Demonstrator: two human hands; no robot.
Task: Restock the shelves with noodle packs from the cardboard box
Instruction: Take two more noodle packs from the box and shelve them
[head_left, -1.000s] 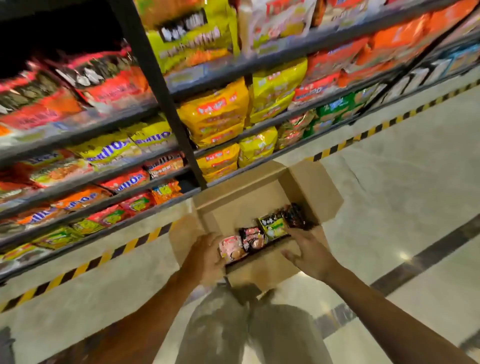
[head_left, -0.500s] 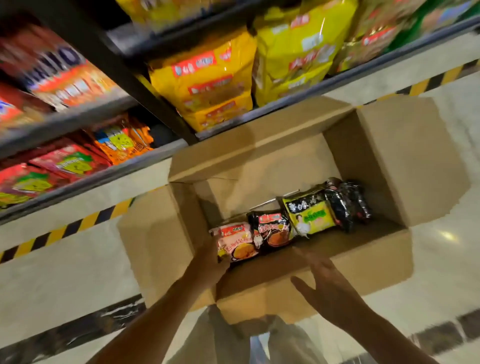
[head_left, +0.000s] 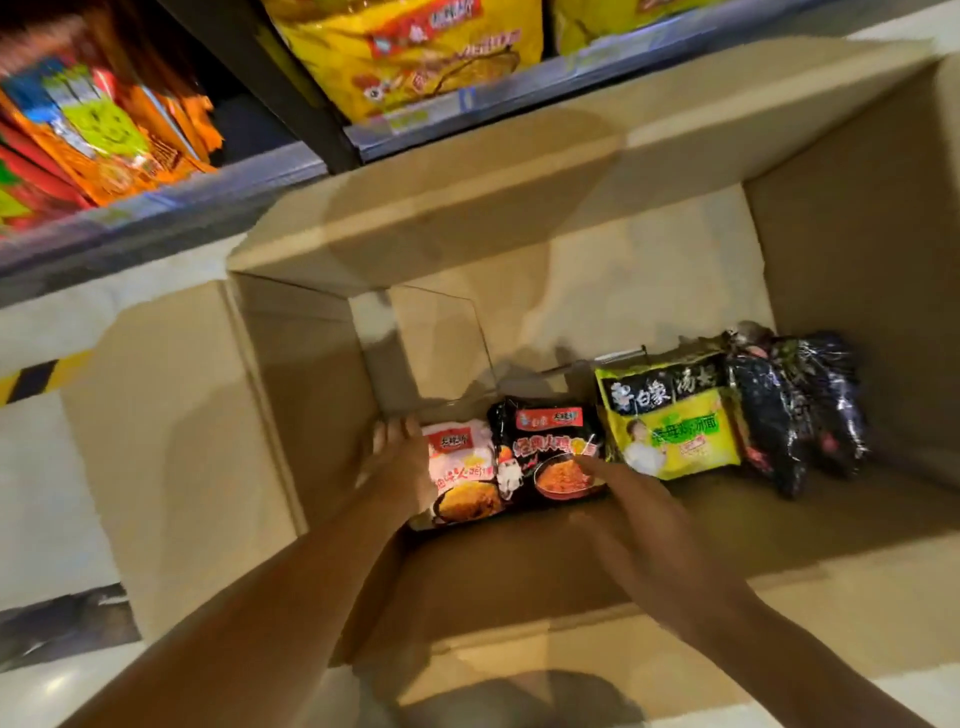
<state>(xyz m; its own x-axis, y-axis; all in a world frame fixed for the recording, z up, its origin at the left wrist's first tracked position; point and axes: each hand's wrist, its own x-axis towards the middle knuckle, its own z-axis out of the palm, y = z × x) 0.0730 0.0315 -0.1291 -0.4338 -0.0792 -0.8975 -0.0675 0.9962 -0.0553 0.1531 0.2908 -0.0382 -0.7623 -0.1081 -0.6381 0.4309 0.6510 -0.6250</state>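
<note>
Noodle packs sit in a row along the near wall of the cardboard box (head_left: 171, 441), which stands open on the floor just in front of the shelving; all places below are relative to the box.

Nearest, both forearms reach down over the near wall. Left hand (head_left: 397, 465) is inside at the left end, fingers straight and together, flat against the left edge of the pink pack (head_left: 460, 475), not curled round it. Right hand (head_left: 641, 512) is inside near the middle, fingers extended, tips touching the right side of the black-red pack (head_left: 550, 452). Likely bracketing these two packs from both sides to lift them as a pair; no grip closed yet.

Right of those, the green-yellow pack (head_left: 670, 421) leans face-up, then the dark foil packs (head_left: 800, 410) bunched in the right corner. Packs lean on the near wall, probably since the box is mostly empty and nothing props them.

Beyond the far flap: bottom shelf (head_left: 426, 124) with yellow bags (head_left: 410, 52), and left of the upright, orange-red packs (head_left: 104, 140), blurred. Restocking looks well along; few packs left.
</note>
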